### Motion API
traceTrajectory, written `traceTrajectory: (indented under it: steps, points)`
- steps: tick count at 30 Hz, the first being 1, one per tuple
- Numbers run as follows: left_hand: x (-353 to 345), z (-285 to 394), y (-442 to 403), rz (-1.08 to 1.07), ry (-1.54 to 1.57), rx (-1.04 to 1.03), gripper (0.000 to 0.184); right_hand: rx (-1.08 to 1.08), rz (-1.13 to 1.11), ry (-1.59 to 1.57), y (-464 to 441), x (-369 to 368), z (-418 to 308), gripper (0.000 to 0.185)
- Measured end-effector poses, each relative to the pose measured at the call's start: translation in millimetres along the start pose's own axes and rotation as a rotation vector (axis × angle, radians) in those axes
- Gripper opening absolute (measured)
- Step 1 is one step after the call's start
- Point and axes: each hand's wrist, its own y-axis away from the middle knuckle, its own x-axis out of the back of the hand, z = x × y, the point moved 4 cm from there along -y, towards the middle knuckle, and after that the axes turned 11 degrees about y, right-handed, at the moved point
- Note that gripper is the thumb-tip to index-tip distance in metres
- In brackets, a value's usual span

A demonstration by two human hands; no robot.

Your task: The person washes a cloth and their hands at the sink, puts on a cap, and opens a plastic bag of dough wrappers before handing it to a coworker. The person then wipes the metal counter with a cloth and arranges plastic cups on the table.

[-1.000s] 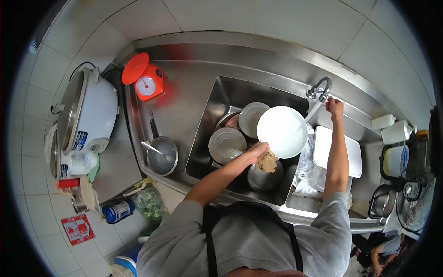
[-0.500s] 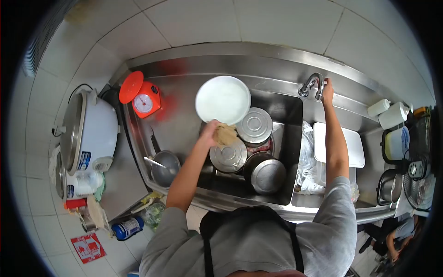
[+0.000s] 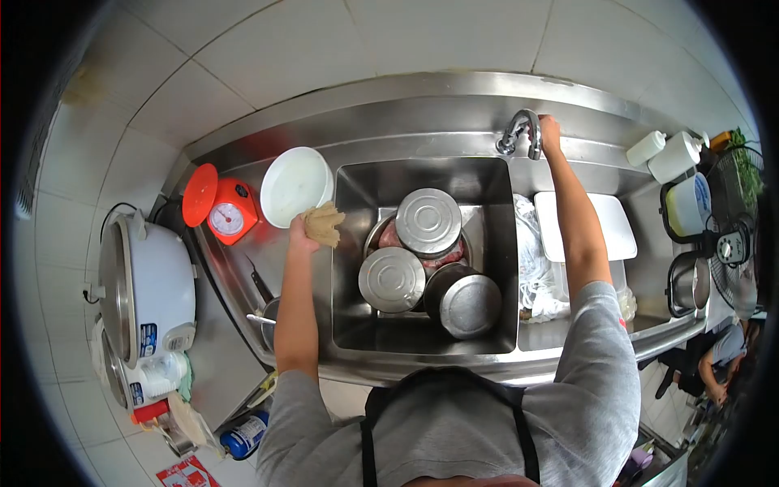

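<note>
At the near rim of a large white bowl (image 3: 286,213), my left hand (image 3: 300,234) is closed on a crumpled tan cloth (image 3: 326,224). The bowl is at the counter left of the sink and looks slightly tilted; whether the fingers also grip its rim is hard to see. My right hand (image 3: 550,135) is closed at the faucet (image 3: 519,130), just behind its curved spout, on what appears to be the tap handle; the fingers are partly hidden. No water stream is visible. Several round metal lids and pots (image 3: 428,222) stand in the sink, with something reddish between them.
An orange kitchen scale (image 3: 231,213) sits beside the bowl. The sink (image 3: 344,268) has raised steel edges. Right of it lie a white lid (image 3: 596,223) and plastic bags (image 3: 533,272). A pan (image 3: 269,325) is partly behind my left forearm. Another person (image 3: 718,365) is at lower right.
The white bowl has moved left with my left hand and the cloth, from over the sink's back left corner to beside the scale. My right hand stays at the faucet; the view has shifted.
</note>
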Motion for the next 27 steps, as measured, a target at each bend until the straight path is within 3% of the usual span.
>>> traceTrajectory:
  steps: [5,7,9,11,13,15,17,20,23,25,27]
  points:
    - [4,7,-17,-0.082,0.013,0.020,0.039,-0.116,0.036,-0.038,30,26,-16,0.038]
    - [8,7,-14,-0.118,0.043,-0.012,0.041,-0.343,-0.142,-0.215,42,27,-14,0.040]
    - [-9,0,0,-0.139,0.084,-0.085,0.044,-0.086,0.081,0.007,36,30,0,0.050]
    - [-37,-31,20,-0.176,-0.027,-0.079,0.043,-0.079,0.021,-0.582,97,66,-43,0.054]
    - [-70,-77,39,-0.230,-0.146,-0.072,0.041,-0.003,-0.359,-1.018,140,71,-82,0.057]
    - [-115,-130,59,-0.345,-0.205,-0.020,0.035,0.031,-0.597,-1.229,158,72,-102,0.057]
    - [-164,-178,69,-0.458,-0.226,0.144,0.031,0.024,-0.677,-1.246,148,79,-87,0.055]
    - [-231,-235,80,-0.551,-0.412,-0.027,0.036,0.160,-0.865,-1.274,107,87,-40,0.049]
    - [-263,-295,69,-0.605,-0.553,0.139,0.036,-0.012,-0.252,-0.634,73,82,-18,0.040]
    - [-275,-325,58,-0.569,-0.631,0.124,0.035,0.637,0.226,-0.340,50,52,-6,0.040]
    - [-286,-345,51,-0.602,-0.608,0.068,0.030,0.750,0.266,0.132,52,35,-4,0.033]
